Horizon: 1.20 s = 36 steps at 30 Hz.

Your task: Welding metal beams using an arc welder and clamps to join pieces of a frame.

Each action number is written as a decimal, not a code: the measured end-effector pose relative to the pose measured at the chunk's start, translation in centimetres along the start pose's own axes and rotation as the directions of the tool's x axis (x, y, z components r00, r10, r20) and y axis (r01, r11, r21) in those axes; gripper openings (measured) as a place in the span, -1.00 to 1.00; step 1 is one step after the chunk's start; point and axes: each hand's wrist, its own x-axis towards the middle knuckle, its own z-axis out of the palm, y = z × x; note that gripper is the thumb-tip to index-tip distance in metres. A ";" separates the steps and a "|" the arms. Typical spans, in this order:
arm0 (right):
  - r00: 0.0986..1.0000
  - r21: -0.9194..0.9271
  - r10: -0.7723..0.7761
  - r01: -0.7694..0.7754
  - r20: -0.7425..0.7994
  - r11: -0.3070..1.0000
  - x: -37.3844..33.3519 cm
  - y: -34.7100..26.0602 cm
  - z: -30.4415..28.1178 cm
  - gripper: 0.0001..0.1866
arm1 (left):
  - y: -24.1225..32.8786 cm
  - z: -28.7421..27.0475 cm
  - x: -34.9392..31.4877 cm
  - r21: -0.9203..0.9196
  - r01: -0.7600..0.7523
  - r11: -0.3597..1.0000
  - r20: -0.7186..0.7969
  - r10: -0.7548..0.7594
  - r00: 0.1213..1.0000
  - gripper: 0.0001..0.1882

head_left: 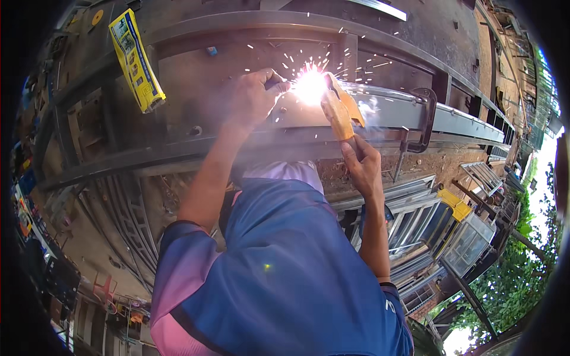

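My right hand (363, 163) grips an orange-yellow welding electrode holder (338, 115) by its lower end. At its jaws burns a white welding arc (310, 86), throwing sparks and a little smoke; the glare hides the electrode and the joint. My left hand (258, 97) is closed, thumb and fingers pinched together just left of the arc. What it pinches, if anything, is lost in the glare. Beneath the arc lies a long grey steel tube (386, 113). A dark C-clamp (428, 118) grips this tube right of my right hand.
A welded steel frame (249, 25) spans the bench, with a steel plate (196, 71) inside it. A yellow printed packet (138, 62) lies across its left part. Metal window frames (415, 216) and a yellow piece (454, 204) lie beyond the near edge at right. Long steel bars (122, 219) lie at lower left.
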 end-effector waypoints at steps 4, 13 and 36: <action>1.000 0.119 0.011 -0.012 0.008 0.993 -0.1 0.9 0.2 -0.63 | 0.2 -0.3 0.0 -0.039 0.038 0.999 0.058 -0.036 0.998 -0.79; 0.992 0.268 0.045 -0.075 0.118 0.960 -0.2 1.0 -1.0 -0.72 | 0.9 -0.8 -0.5 -0.114 -0.044 0.992 0.026 0.047 0.999 -0.81; 0.998 0.112 0.008 -0.015 0.063 0.994 0.2 2.1 0.1 -0.73 | 1.7 -1.2 -0.6 0.049 0.031 0.998 0.050 -0.034 0.998 -0.82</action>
